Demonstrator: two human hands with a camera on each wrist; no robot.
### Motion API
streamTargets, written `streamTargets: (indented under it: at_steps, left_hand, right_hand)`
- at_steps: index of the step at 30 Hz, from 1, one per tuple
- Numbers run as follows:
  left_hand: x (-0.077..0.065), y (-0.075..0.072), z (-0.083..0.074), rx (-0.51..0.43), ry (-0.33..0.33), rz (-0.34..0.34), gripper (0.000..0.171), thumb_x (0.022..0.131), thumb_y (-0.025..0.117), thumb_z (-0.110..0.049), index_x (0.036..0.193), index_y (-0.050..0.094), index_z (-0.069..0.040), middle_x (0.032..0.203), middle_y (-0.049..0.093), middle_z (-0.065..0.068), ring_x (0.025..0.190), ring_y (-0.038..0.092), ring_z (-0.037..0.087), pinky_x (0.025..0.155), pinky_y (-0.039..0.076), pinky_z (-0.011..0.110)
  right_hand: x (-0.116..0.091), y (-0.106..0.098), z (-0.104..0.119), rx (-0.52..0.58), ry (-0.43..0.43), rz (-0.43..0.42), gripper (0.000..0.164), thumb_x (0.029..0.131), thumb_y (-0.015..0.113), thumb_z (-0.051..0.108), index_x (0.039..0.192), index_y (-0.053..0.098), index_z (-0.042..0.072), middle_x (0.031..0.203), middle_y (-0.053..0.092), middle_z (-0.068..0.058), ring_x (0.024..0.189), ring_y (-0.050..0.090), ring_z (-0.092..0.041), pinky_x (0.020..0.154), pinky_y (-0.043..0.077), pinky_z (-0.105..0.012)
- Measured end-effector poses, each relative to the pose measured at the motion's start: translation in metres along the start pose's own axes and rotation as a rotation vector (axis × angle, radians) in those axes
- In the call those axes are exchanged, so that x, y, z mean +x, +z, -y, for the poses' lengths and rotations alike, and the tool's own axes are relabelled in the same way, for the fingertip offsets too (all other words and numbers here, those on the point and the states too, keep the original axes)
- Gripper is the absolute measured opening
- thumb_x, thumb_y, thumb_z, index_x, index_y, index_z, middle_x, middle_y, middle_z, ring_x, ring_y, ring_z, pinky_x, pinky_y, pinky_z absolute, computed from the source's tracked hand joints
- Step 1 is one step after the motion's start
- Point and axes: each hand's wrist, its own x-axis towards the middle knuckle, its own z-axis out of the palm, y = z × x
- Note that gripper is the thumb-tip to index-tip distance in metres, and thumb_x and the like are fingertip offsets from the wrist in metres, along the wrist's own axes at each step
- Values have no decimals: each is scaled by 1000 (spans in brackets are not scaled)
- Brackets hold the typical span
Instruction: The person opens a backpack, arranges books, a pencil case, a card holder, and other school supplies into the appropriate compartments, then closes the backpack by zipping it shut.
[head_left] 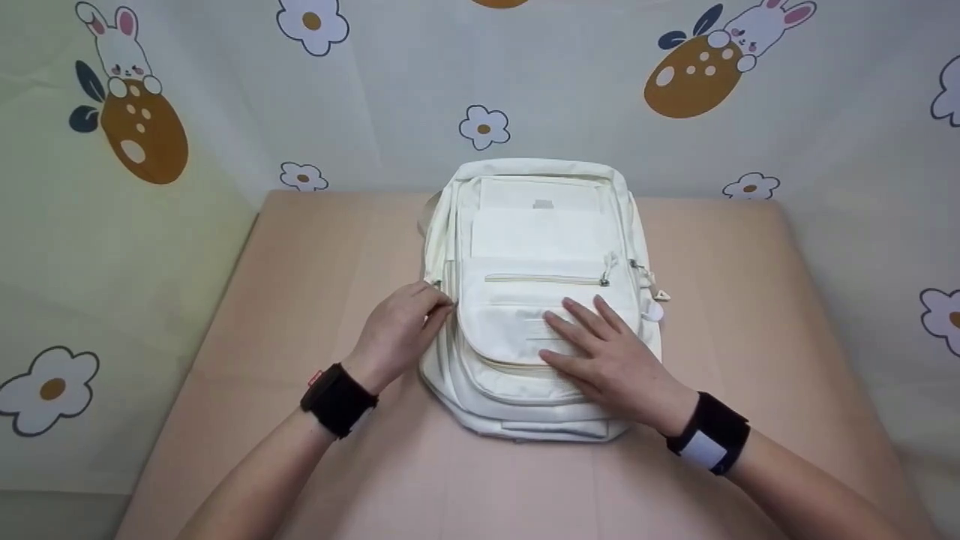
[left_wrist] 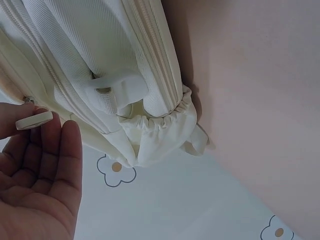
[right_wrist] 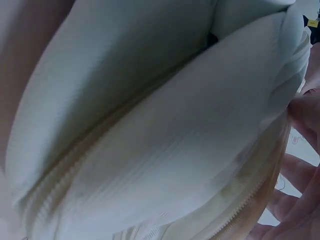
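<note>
A white backpack (head_left: 536, 236) lies on the table with its front pockets facing up. At its left edge, my left hand (head_left: 397, 326) pinches a zipper pull (left_wrist: 34, 120) between thumb and fingers; the left wrist view shows the pale tab close to the zipper slider. My right hand (head_left: 619, 371) rests on the lower front pocket, its fingers spread and fairly straight. Above that hand runs a short horizontal zipper (head_left: 544, 279). In the right wrist view, fingers (right_wrist: 300, 172) lie along the pocket's zipped edge.
Beneath the backpack is a pinkish-beige table surface (head_left: 322, 247). A curtain (head_left: 405, 82) printed with rabbits and flowers hangs behind and at both sides. On the left wrist view, a gathered side pocket (left_wrist: 167, 135) and a strap buckle (left_wrist: 122, 87) stick out.
</note>
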Motion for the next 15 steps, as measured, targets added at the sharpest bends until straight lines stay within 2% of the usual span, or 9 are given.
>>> streamTargets:
  at_steps: [8, 12, 15]
  left_hand:
    - [-19, -2, -18, 20, 36, 12, 7, 92, 76, -6, 95, 70, -9, 90, 67, 0, 82, 63, 16, 70, 54, 31]
    - [-28, 0, -28, 24, 84, 7, 8, 91, 76, -5, 95, 70, -10, 88, 65, -1, 80, 61, 15, 66, 53, 29]
    - [-31, 0, -32, 24, 93, 10, 7, 91, 75, -6, 95, 70, -10, 88, 65, -2, 80, 61, 15, 66, 53, 29]
  right_hand:
    - [0, 3, 1, 4, 10, -13, 34, 92, 73, 16, 126, 74, 17, 150, 52, -16, 142, 40, -46, 111, 29, -69]
    - [0, 3, 2, -3, 10, -12, 34, 91, 74, 16, 125, 75, 17, 150, 52, -17, 142, 40, -46, 111, 29, -69]
    - [0, 3, 2, -8, 12, -13, 34, 92, 72, 16, 125, 75, 17, 150, 52, -17, 142, 40, -46, 111, 29, -69]
